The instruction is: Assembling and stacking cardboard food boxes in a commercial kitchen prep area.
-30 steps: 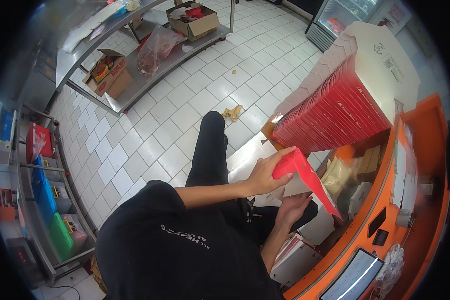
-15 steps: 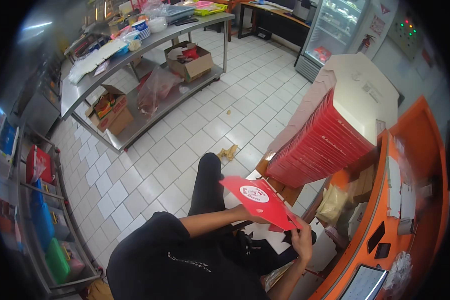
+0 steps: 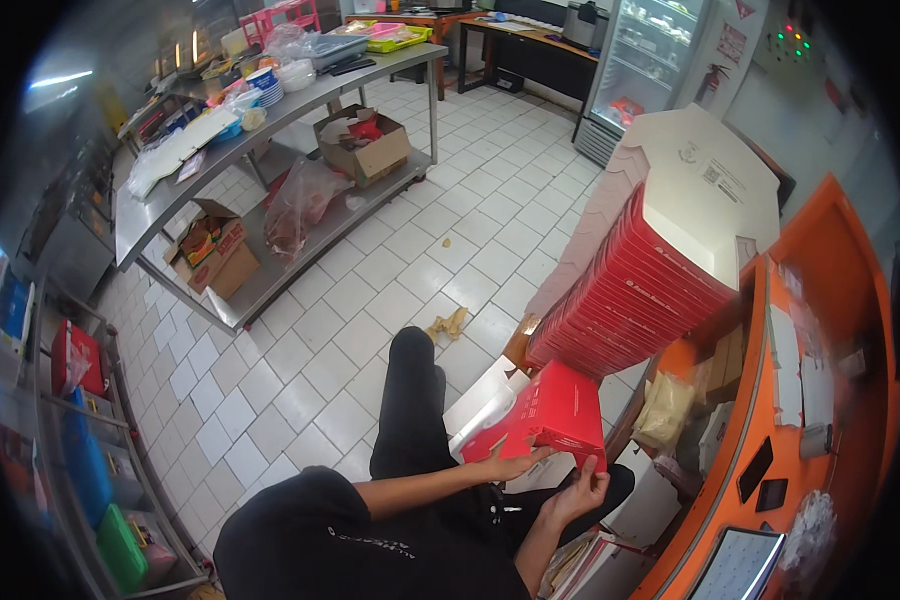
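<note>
— Red cardboard, half folded: that's the box held low in front of the person, above the lap, beside the orange counter.

— How are the hands on it?

— The left hand is curled under the lower left edge, fingers closed on the card. The right hand pinches the lower right corner from below, thumb and fingers together on a flap. Neither is open; both grip the box.

— What would make this fold go well?

— My judgement: keep the left hand steady as the anchor and let the right press the flap along its crease, not across it, so the corner stays square. Thin card buckles if squeezed in the middle.

— And further off?

— Just past the box stands a tall leaning stack of flat boxes, red on the sides, pale on top, close to the work. Beyond lies white tiled floor with a crumpled scrap, then a steel table carrying cartons and bags, and a glass-door fridge at the back.
</note>
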### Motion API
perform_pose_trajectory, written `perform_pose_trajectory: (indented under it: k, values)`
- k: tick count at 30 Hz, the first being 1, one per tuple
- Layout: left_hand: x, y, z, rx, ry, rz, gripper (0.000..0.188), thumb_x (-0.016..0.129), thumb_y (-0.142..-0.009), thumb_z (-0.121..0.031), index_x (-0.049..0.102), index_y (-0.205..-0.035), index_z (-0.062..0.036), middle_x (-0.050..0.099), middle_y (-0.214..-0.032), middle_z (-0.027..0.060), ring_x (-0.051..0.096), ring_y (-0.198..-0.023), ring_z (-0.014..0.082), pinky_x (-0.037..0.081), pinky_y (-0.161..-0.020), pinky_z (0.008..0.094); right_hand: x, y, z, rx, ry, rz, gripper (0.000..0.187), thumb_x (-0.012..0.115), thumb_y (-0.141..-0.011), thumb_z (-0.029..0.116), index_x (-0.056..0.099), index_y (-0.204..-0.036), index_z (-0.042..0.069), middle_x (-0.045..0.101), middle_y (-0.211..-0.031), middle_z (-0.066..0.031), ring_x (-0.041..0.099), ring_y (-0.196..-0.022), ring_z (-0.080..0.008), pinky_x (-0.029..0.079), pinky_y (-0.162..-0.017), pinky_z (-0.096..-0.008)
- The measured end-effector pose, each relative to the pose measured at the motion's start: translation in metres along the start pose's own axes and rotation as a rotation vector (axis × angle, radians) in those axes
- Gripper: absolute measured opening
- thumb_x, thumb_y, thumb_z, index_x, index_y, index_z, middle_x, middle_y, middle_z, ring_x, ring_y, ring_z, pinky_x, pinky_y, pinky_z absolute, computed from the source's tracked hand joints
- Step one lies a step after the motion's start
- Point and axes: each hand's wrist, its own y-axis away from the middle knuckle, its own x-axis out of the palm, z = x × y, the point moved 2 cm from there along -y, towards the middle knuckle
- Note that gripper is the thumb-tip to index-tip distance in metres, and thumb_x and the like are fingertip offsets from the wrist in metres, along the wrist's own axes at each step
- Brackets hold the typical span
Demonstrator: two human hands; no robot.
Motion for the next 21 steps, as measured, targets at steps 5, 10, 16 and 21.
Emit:
perform_pose_trajectory:
  k: [5, 10, 16, 21]
  values:
    - [0.038, 0.007, -0.002, 0.009, 0.218, -0.011, 0.053, 0.067, -0.096, -0.032, 0.050, -0.132, 0.0014, 0.065, -0.113, 0.0102, 0.063, -0.100, 0.0171, 0.051, -0.088, 0.0310, 0.023, 0.010, -0.001, 0.216, -0.325, 0.159, 0.014, 0.068, -0.095, 0.016, 0.063, -0.102, 0.006, 0.068, -0.095, -0.0043, 0.064, -0.085, -0.0121, 0.051, -0.076, -0.0259]
    - [0.040, 0.007, -0.022, -0.176, 0.206, -0.248, 0.060, 0.067, -0.095, -0.036, 0.043, -0.139, -0.0022, 0.064, -0.116, 0.0099, 0.063, -0.096, 0.0184, 0.052, -0.083, 0.0300, 0.028, 0.018, 0.011, 0.308, -0.327, 0.126, 0.024, 0.068, -0.094, 0.014, 0.065, -0.116, 0.003, 0.071, -0.102, -0.0079, 0.068, -0.090, -0.0143, 0.055, -0.083, -0.0298]
    - [-0.002, 0.032, 0.059, -0.150, 0.186, 0.147, 0.039, 0.067, -0.095, -0.023, 0.059, -0.126, 0.0001, 0.066, -0.119, 0.0131, 0.067, -0.089, 0.0229, 0.055, -0.070, 0.0310, 0.020, 0.006, 0.027, 0.251, -0.154, 0.035, 0.030, 0.064, -0.098, 0.023, 0.063, -0.118, 0.001, 0.071, -0.103, -0.0076, 0.071, -0.091, -0.0141, 0.059, -0.069, -0.0274]
    - [-0.061, -0.010, 0.114, 0.175, 0.005, 0.286, 0.038, 0.062, -0.098, -0.024, 0.062, -0.120, 0.0074, 0.069, -0.114, 0.0190, 0.068, -0.094, 0.0287, 0.055, -0.082, 0.0377, -0.008, -0.012, 0.064, 0.154, -0.228, 0.108, 0.032, 0.056, -0.103, 0.027, 0.057, -0.128, 0.007, 0.069, -0.105, -0.0022, 0.069, -0.088, -0.0113, 0.058, -0.068, -0.0266]
